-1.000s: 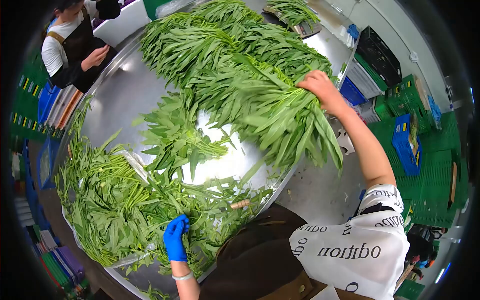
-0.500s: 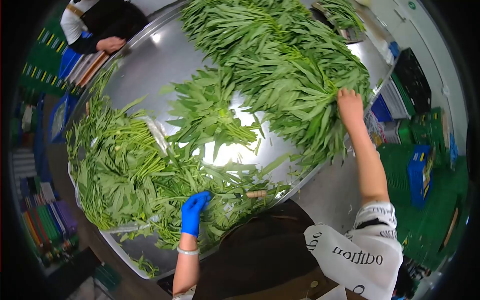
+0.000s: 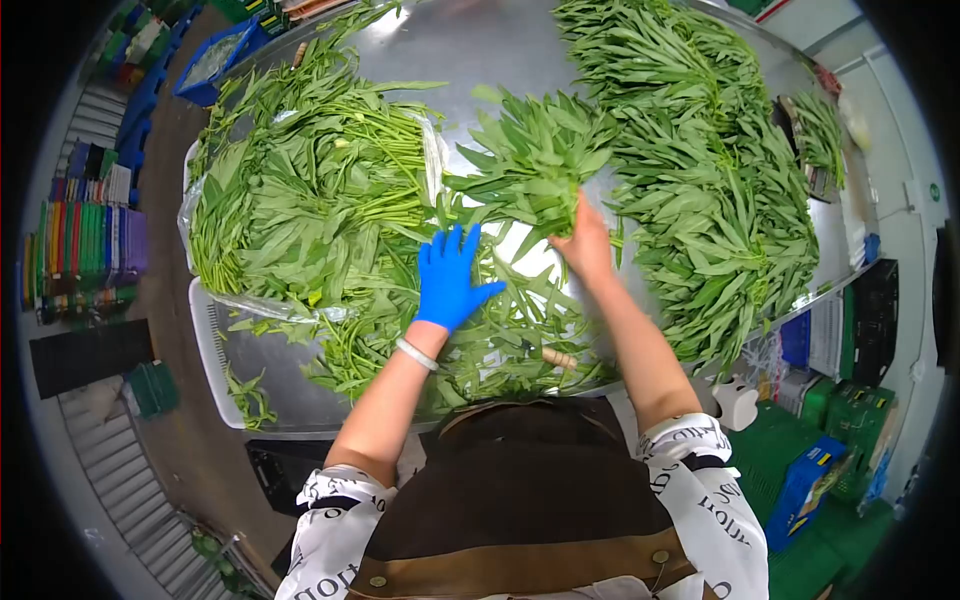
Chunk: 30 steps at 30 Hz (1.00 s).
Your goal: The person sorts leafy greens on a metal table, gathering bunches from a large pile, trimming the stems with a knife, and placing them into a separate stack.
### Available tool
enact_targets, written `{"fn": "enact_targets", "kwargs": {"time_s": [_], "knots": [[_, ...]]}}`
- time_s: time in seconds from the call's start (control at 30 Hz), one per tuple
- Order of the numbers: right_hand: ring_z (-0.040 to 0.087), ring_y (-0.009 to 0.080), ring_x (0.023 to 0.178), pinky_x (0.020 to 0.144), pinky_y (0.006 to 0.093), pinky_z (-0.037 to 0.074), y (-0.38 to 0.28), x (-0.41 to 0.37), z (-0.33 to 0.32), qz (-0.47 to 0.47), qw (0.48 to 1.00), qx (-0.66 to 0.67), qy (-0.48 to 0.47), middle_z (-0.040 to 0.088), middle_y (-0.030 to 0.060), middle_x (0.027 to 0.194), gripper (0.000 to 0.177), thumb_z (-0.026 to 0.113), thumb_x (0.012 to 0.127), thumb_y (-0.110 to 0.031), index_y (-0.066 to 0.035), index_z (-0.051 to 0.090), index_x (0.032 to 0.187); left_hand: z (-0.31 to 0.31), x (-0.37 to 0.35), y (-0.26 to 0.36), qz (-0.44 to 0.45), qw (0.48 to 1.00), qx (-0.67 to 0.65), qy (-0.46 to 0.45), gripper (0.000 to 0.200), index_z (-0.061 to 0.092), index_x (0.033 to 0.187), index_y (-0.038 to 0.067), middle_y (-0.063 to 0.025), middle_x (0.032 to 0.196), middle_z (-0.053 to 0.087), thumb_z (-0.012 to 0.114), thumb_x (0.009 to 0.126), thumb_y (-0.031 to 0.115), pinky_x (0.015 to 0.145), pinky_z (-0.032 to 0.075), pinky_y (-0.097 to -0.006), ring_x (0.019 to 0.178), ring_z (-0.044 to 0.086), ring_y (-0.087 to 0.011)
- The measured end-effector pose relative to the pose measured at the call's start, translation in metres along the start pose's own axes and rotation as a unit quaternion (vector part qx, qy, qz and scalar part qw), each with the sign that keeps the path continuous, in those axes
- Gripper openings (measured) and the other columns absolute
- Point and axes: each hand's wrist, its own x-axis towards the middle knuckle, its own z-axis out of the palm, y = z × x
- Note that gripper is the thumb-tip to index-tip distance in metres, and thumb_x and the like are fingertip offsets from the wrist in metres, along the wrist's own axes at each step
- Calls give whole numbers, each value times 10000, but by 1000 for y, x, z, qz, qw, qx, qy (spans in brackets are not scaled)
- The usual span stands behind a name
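Holding nothing, the left hand in a thin blue glove (image 3: 452, 282) has its fingers spread wide over scattered green leaves (image 3: 480, 375), maybe just for steadying. Bare right hand (image 3: 583, 242) is at the stem end of a loose bunch of long, pointed green leaves (image 3: 545, 150), just above center; can't tell if the fingers are actually closed on it. Neat overlapping rows of leafy green bunches (image 3: 715, 180) fill the right side, probably layered to keep stems together. Messier heap of floppy greens with smooth pale stems (image 3: 300, 200), upper left, has crinkly clear plastic (image 3: 434, 165) along its edge. All on a shiny gray metal table (image 3: 500, 45).
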Motion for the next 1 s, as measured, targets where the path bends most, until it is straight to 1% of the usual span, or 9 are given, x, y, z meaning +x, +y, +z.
{"fn": "enact_targets", "kwargs": {"time_s": [0.2, 0.3, 0.47, 0.53, 0.67, 0.73, 0.83, 0.97, 1.0], "knots": [[568, 379, 954, 833, 442, 469, 12, -42, -6, -109, 990, 16, -86, 612, 208, 1000, 840, 751, 621, -98, -36, 362, 1364, 17, -56, 12, 85, 993, -3, -84, 653, 581, 1201, 136, -149, 1252, 497, 770, 659, 446, 1031, 302, -501, 1161, 441, -361], [558, 388, 998, 861, 441, 461, 20, -74, -24, -123, 986, 43, -100, 610, 203, 1057, 813, 757, 626, -66, -50, 393, 1352, 16, -98, 0, 73, 982, 28, -174, 650, 562, 1230, 157, -121, 1241, 500, 779, 650, 353, 1003, 334, -484, 1133, 452, -342], [545, 385, 1031, 880, 429, 456, 19, -105, -36, -80, 990, 35, -110, 600, 196, 1091, 833, 765, 627, -39, -61, 384, 1368, -21, -177, -59, 32, 990, 32, -136, 664, 527, 1274, 191, -93, 1234, 506, 750, 653, 255, 965, 367, -471, 1111, 459, -320], [487, 371, 1139, 960, 428, 410, 8, -108, -46, -31, 987, 20, -156, 543, 196, 1203, 868, 786, 625, -71, -46, 361, 1382, -27, -211, -104, -8, 988, 55, -146, 637, 550, 1247, 182, -102, 1233, 515, 757, 653, 280, 953, 371, -475, 1111, 470, -331], [373, 372, 1267, 1063, 469, 287, -28, -116, -72, -83, 994, -42, -65, 394, 187, 1375, 876, 785, 660, -125, -10, 317, 1391, -78, -255, -183, -153, 955, 188, -172, 588, 573, 1176, 171, -105, 1230, 522, 769, 626, 239, 936, 365, -475, 1139, 476, -308], [380, 372, 1262, 1060, 473, 293, -39, -120, -77, -141, 987, -72, -14, 408, 188, 1363, 799, 757, 692, -118, -8, 347, 1369, -87, -277, -230, -192, 940, 268, -84, 486, 616, 1123, 160, -100, 1222, 556, 706, 646, 148, 1032, 314, -485, 1159, 480, -326], [385, 369, 1258, 1058, 484, 297, -60, -123, -73, -192, 980, -51, -26, 430, 183, 1339, 629, 707, 751, -127, -2, 426, 1300, -145, -235, -216, -326, 852, 277, -301, 388, 657, 1073, 154, -127, 1133, 614, 725, 700, 237, 978, 390, -493, 1093, 544, -360], [401, 360, 1245, 1051, 483, 313, -118, -98, -48, -262, 957, -4, -122, 450, 171, 1319, 567, 703, 763, -147, -8, 469, 1260, -138, -175, -187, -266, 962, 54, 12, 321, 681, 1023, 83, -150, 967, 674, 709, 756, 260, 775, 522, -388, 865, 647, -327], [408, 358, 1240, 1048, 474, 320, -134, -85, -38, -295, 949, 6, -111, 455, 169, 1313, 566, 705, 758, -141, -8, 473, 1258, -130, -158, -172, -303, 950, -65, 23, 249, 696, 946, 74, -159, 953, 673, 683, 782, 260, 764, 514, -402, 869, 641, -340]]}}
